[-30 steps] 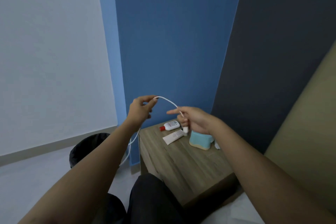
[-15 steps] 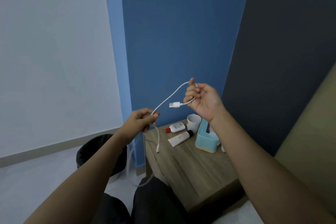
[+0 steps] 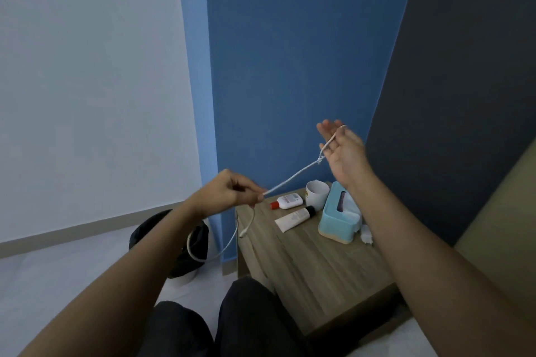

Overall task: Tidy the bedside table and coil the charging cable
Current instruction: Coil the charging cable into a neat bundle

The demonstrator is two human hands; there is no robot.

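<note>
The person is holding the charging cable [image 3: 293, 180] up in the air above the bedside table [image 3: 313, 258], with a taut run of it stretching between the two hands. The left hand [image 3: 229, 194], above the table's left edge, is pinching the cable between thumb and fingertips, and below that pinch the slack is drooping in a loop to the left of the table, one white plug dangling beside its left edge. The right hand [image 3: 343, 153], raised above the table's back corner, is spreading its fingers with the palm open, and the cable is crossing over them; whether it is gripped there I cannot tell. This looks like the start of coiling: a first turn being laid around the open right hand. The next move likely calls for the left hand feeding slack while the right keeps each loop from slipping off. On the table a white cup [image 3: 316, 195], a small bottle [image 3: 287, 201], a tube [image 3: 294, 219] and a blue tissue box [image 3: 338, 219] are waiting to be tidied.
</note>
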